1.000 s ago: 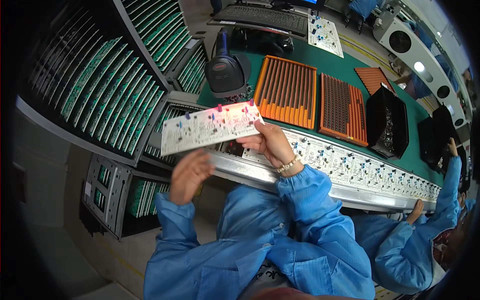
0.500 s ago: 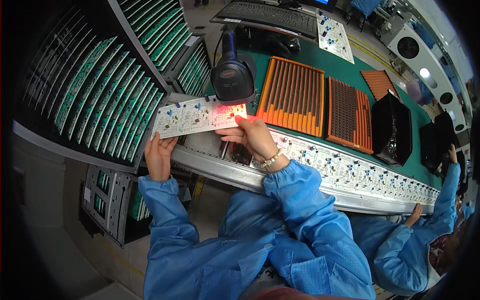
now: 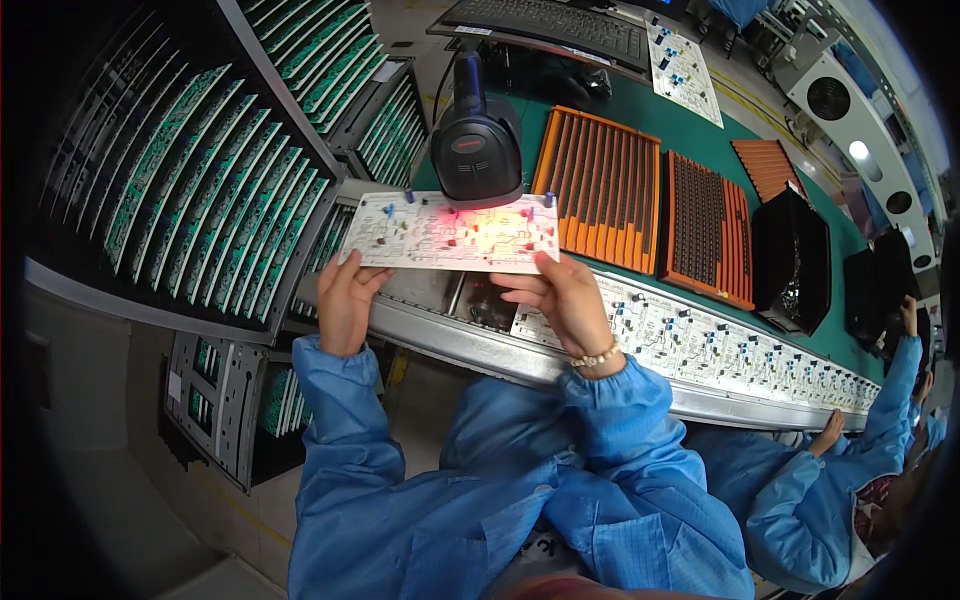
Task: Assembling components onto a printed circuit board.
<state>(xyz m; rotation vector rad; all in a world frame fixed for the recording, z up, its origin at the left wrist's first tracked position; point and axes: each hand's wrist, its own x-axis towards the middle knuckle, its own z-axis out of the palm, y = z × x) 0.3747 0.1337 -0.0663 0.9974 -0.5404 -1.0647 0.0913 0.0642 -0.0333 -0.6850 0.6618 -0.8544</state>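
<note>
White rectangular circuit board, dotted with small components, and it's slid rightward! Half a second ago the red light caught its right end; now the glow spreads further in, right of centre, directly below the black plastic handheld-style scanner. That looks like better alignment, I'd judge, with more of the face lit. Both hands are on it, held up above the silver metal rail. Left hand: palm turned up, thumb over the near left corner, fingers tucked beneath, pinching. Right hand: wrist angled inward, thumb gripping the near right corner, other fingers stretched left, loosely bent; how firmly they press underneath, can't tell.
</note>
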